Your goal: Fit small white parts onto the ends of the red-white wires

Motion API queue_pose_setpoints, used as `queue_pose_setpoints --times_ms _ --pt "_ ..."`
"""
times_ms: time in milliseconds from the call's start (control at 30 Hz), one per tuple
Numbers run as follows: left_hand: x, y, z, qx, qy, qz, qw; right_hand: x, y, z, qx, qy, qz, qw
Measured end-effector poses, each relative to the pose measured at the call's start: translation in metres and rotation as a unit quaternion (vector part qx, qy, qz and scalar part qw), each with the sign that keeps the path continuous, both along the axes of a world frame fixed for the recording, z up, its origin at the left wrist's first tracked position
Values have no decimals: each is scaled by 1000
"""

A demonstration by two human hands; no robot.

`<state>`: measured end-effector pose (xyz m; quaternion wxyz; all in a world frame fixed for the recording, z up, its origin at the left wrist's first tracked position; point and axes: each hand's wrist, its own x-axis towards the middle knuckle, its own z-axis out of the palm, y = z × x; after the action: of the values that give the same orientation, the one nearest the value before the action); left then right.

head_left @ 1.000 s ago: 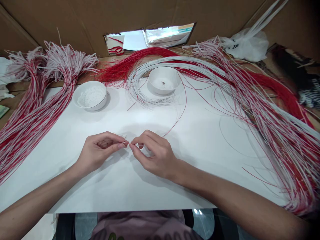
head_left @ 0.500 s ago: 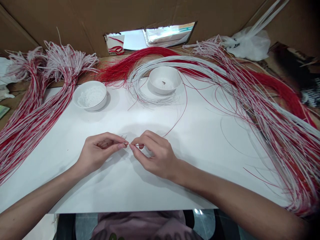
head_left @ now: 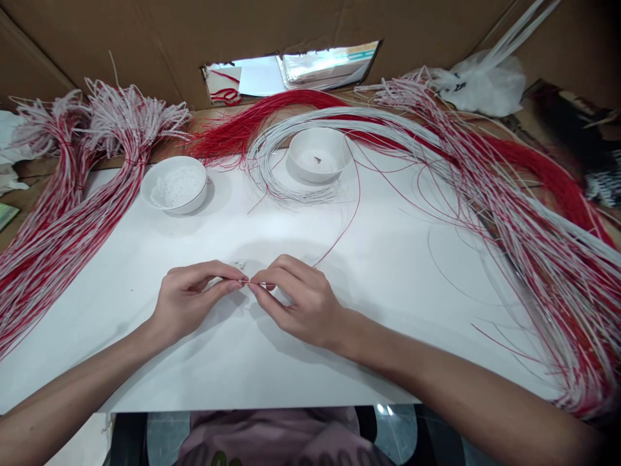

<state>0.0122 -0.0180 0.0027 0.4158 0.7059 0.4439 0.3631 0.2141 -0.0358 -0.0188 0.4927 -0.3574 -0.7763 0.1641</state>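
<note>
My left hand (head_left: 187,298) pinches the tip of a thin red wire (head_left: 345,228) between thumb and forefinger. Close beside it, my right hand (head_left: 303,301) grips the same wire a little further along, its fingertips almost meeting the left ones. Between the two hands a short bit of wire shows; whether a tiny white piece sits on it I cannot make out. From behind the right hand the wire curves up toward the far bundles. Small white bits (head_left: 240,264) lie on the white table just beyond my fingertips.
A white bowl (head_left: 201,188) of small white pieces stands far left, another bowl (head_left: 345,158) inside a coil of white wire (head_left: 259,162). Red-and-white wire bundles lie left (head_left: 97,200) and right (head_left: 524,239). Loose red wires (head_left: 262,123) run along the cardboard wall (head_left: 145,52).
Both hands keep their pinch on the red wire and have shifted only slightly, the fingertips at nearly the same spot. The wire's loose curve has moved slightly left.
</note>
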Motion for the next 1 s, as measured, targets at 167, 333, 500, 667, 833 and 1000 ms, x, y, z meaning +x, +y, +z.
queue_pose_setpoints --times_ms 167,333,500,667,833,1000 --pt "-1 -1 -2 25 4 -14 1000 0 0 0 2 0 5 1000" --pt "-2 -2 -4 49 23 -11 998 0 0 1 7 -6 1 1000" --pt "-2 -1 -5 75 33 -16 997 0 0 1 9 -10 7 1000" --pt "-2 -2 -4 98 30 -31 994 0 0 1 8 -12 7 1000" --pt "-2 -2 -5 95 45 -21 994 0 0 0 7 -26 5 1000" --pt "-1 -1 -1 77 85 -11 993 0 1 -3 5 -24 -1 1000"
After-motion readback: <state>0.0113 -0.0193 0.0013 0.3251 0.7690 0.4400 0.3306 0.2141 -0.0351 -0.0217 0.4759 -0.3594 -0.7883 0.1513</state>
